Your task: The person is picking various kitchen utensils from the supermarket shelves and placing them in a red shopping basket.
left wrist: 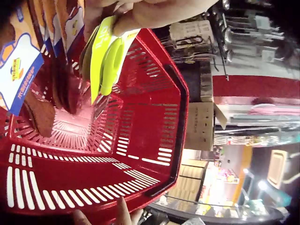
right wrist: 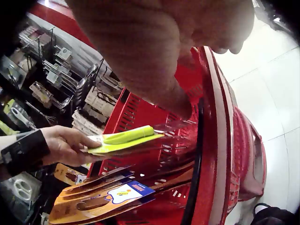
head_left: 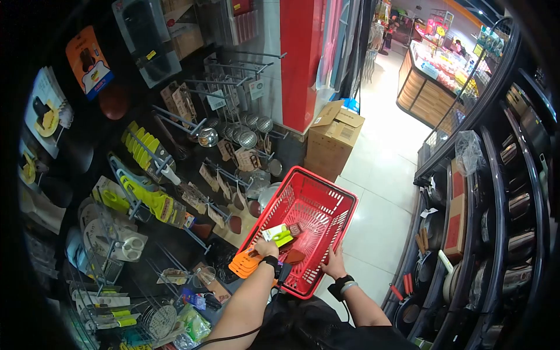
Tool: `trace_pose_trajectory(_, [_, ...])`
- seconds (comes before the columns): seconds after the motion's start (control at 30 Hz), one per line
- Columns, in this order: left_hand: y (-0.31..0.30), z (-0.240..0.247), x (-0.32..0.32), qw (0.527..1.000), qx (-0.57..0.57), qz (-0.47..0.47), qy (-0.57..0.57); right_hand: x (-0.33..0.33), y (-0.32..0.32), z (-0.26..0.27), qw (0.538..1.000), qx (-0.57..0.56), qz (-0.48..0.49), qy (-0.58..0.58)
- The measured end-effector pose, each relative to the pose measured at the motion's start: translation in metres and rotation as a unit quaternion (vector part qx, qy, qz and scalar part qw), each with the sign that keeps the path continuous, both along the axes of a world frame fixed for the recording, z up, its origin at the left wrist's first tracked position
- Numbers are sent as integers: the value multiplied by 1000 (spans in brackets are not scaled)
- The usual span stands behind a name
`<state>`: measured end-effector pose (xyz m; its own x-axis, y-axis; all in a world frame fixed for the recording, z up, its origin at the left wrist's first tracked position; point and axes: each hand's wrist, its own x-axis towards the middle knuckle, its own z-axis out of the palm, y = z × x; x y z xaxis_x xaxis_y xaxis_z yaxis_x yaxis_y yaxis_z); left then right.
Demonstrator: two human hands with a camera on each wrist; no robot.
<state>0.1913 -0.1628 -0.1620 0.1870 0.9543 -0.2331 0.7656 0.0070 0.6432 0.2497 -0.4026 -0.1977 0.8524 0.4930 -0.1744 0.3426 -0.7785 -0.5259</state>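
My left hand (head_left: 267, 247) pinches the card of a packaged kitchen tool with a lime-green handle (right wrist: 129, 136), over the red shopping basket (head_left: 344, 195). A thin metal shank leaves the handle, but I cannot tell what kind of tool it is. My right hand (head_left: 334, 263) grips the basket's right rim; in the left wrist view its fingertips (left wrist: 123, 213) show over that rim. Several brown wooden turners on orange cards (right wrist: 101, 197) stand in the basket at its near left side, their wooden blades (left wrist: 42, 117) down inside it.
Hooks of ladles and skimmers (head_left: 248, 137) line the left wall, with green-carded tools (head_left: 153, 201) nearer me. Pans (head_left: 429, 233) fill shelves on the right. A cardboard box (head_left: 332, 140) stands beyond the basket, by a red pillar (head_left: 300, 64). White tiled floor (head_left: 382, 204) runs along the aisle.
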Motion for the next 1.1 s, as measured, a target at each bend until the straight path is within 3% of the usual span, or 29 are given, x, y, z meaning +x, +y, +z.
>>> trace_pose_trajectory(0.07, [4, -25, -9, 999, -33, 28, 4, 0, -2, -1, 1000, 17, 2, 20])
trace_pose_trajectory(0.13, [11, -38, -21, 997, -66, -34, 4, 2, -1, 5, 1000, 1, 13, 28])
trace_pose_trajectory(0.17, [15, -43, -23, 991, -72, -39, 102, 3, -1, 9, 999, -17, 24, 32])
trace_pose_trajectory(0.27, [31, -90, -37, 986, -158, 0, 57, 7, 2, 17, 997, -60, 45, 33])
trace_pose_trajectory(0.3, [34, -109, -43, 989, -129, -33, 67, 8, 0, 16, 997, -57, 54, 15])
trace_pose_trajectory(0.4, [22, -21, -43, 977, -185, -66, 81, 11, -6, 14, 995, -49, 75, 33])
trace_pose_trajectory(0.53, [28, -34, -55, 961, -126, -223, 106, 14, -11, 21, 994, -42, 100, 28])
trace_pose_trajectory(0.57, [31, -32, -65, 938, -133, -312, 75, 14, -11, 24, 989, -75, 124, -3])
trace_pose_trajectory(0.6, [31, -27, -70, 940, -130, -307, 75, 14, -12, 24, 989, -72, 129, -5])
trace_pose_trajectory(0.67, [31, -17, -75, 896, -49, -422, 132, 13, -11, 26, 994, -29, 100, 41])
trace_pose_trajectory(0.7, [24, -3, -72, 949, -50, -301, 79, 12, -10, 32, 994, -17, 98, 49])
trace_pose_trajectory(0.77, [24, 2, -80, 946, -145, -286, 41, 16, -9, 26, 987, -33, 151, 47])
trace_pose_trajectory(0.8, [21, 29, -80, 936, -215, -280, 4, 20, -8, 23, 981, -32, 186, 47])
trace_pose_trajectory(0.87, [28, 31, -84, 927, -196, -319, -24, 21, -11, 3, 976, 111, 184, -20])
trace_pose_trajectory(0.93, [34, 84, -96, 903, -278, -323, -58, 20, -11, 2, 970, 75, 213, -88])
trace_pose_trajectory(1.0, [37, 171, -106, 909, -233, -344, -26, 25, -15, -22, 974, 82, 204, -57])
trace_pose_trajectory(1.07, [41, 253, -126, 909, -139, -392, -44, 22, -17, -6, 971, 59, 208, -98])
trace_pose_trajectory(1.1, [45, 288, -139, 914, -104, -387, -59, 21, -18, 3, 975, 26, 216, -46])
